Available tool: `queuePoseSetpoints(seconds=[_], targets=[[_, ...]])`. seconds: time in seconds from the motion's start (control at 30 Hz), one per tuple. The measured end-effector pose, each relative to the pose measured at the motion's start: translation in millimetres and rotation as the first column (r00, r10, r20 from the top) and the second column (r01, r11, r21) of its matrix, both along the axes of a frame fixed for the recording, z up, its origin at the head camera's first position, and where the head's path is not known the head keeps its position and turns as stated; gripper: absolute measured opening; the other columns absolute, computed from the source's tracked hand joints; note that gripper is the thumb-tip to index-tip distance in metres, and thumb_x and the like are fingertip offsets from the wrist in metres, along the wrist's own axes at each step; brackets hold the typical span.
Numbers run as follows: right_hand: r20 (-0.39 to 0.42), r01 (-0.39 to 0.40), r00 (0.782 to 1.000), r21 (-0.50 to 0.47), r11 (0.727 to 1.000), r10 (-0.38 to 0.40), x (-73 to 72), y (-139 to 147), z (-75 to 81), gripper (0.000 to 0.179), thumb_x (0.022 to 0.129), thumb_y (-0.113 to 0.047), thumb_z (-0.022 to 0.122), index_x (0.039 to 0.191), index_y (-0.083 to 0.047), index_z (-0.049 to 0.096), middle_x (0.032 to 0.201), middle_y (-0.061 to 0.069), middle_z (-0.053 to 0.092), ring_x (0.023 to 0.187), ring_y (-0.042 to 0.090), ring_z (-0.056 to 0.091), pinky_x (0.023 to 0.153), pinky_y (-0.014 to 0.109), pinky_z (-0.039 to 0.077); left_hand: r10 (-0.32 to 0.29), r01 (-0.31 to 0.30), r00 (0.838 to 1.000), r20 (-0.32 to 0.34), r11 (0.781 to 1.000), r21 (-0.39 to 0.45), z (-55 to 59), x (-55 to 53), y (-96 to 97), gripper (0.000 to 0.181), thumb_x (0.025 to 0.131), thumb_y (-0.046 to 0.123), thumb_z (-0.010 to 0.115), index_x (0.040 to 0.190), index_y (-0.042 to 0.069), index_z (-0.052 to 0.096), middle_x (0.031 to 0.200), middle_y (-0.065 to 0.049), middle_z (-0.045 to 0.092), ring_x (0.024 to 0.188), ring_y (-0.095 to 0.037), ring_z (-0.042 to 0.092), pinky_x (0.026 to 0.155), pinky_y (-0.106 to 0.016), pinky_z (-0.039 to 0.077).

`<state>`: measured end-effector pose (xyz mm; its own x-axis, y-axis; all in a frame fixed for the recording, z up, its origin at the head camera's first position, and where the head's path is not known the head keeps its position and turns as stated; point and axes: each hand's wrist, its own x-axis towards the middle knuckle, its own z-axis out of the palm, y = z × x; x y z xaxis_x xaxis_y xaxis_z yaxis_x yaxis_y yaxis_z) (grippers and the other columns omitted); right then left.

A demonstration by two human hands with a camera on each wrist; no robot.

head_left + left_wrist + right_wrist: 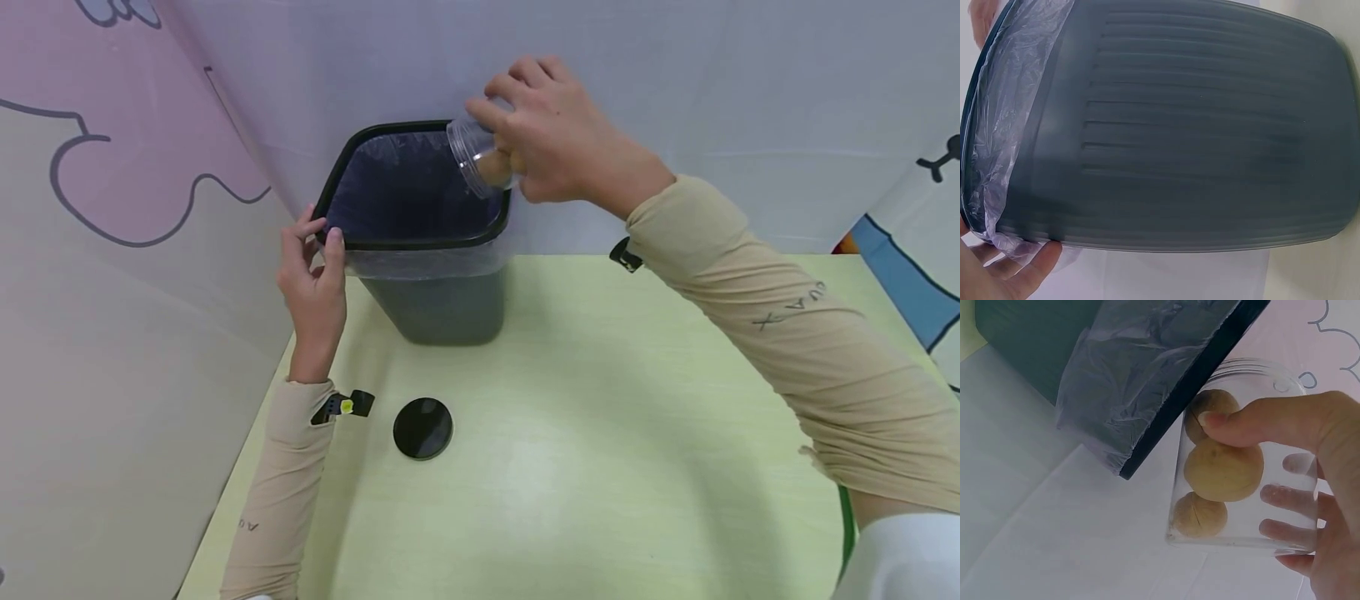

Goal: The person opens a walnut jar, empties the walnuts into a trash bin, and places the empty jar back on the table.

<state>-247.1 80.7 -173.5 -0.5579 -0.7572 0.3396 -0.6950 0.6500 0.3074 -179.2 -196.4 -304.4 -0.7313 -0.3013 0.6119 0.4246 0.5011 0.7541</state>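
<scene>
A dark grey trash can [457, 308] with a black rim and a clear plastic liner [1013, 94] stands on the table. My left hand [311, 283] grips its rim at the near left corner, thumb and fingers on either side. At the right side of the rim, my right hand [555, 137] holds a clear plastic jar [1241, 525], tipped with its open threaded mouth toward the bin's opening. Inside the jar are round tan, walnut-like balls [1224, 472], some with a seam line. A round black lid [423, 428] lies on the table, apart from both hands.
The pale green table [600, 433] meets a white curtain [750, 108] behind the bin. A printed pink and white sheet [135, 275] hangs close on the left. Both wrists carry small black devices.
</scene>
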Motion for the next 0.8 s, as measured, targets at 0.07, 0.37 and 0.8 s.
queuePoseSetpoints(seconds=[0.07, 0.37, 0.8], targets=[[-0.008, 0.002, 1.000, 0.013, 1.000, -0.002, -0.1, -0.3, 0.0, 0.067, 0.065, -0.010, 0.056, 0.129, -0.008, 0.038, 0.121, 0.018, 0.044, 0.109, 0.036, 0.034, 0.093, 0.048, 0.023, -0.004, 0.004, 1.000, -0.003, 1.000, 0.008, 4.2, 3.8, 3.6, 0.032, 0.088, 0.025, 0.049, 0.109, 0.001, 0.051, 0.128, 0.009, 0.045, 0.105, -0.011, 0.053, 0.062, -0.017, 0.041], [-0.074, -0.026, 0.997, 0.033, 0.999, 0.029, 0.8, -0.7, -3.2, 0.070, 0.064, -0.007, 0.061, 0.130, -0.006, 0.038, 0.121, 0.019, 0.044, 0.109, 0.037, 0.035, 0.096, 0.046, 0.023, -0.003, 0.003, 1.000, -0.008, 1.000, 0.005, -9.3, -8.5, -4.0, 0.035, 0.086, 0.031, 0.050, 0.110, 0.005, 0.052, 0.129, 0.013, 0.044, 0.105, -0.008, 0.052, 0.061, -0.018, 0.041], [-0.031, -0.013, 0.999, -0.017, 1.000, 0.012, 0.8, -0.1, -0.6, 0.073, 0.062, -0.006, 0.063, 0.131, -0.006, 0.038, 0.123, 0.019, 0.042, 0.112, 0.036, 0.034, 0.097, 0.045, 0.020, -0.004, 0.004, 1.000, -0.021, 1.000, -0.003, 2.8, 1.5, 5.3, 0.033, 0.088, 0.024, 0.049, 0.108, -0.001, 0.050, 0.128, 0.010, 0.046, 0.103, -0.011, 0.053, 0.062, -0.019, 0.040]])
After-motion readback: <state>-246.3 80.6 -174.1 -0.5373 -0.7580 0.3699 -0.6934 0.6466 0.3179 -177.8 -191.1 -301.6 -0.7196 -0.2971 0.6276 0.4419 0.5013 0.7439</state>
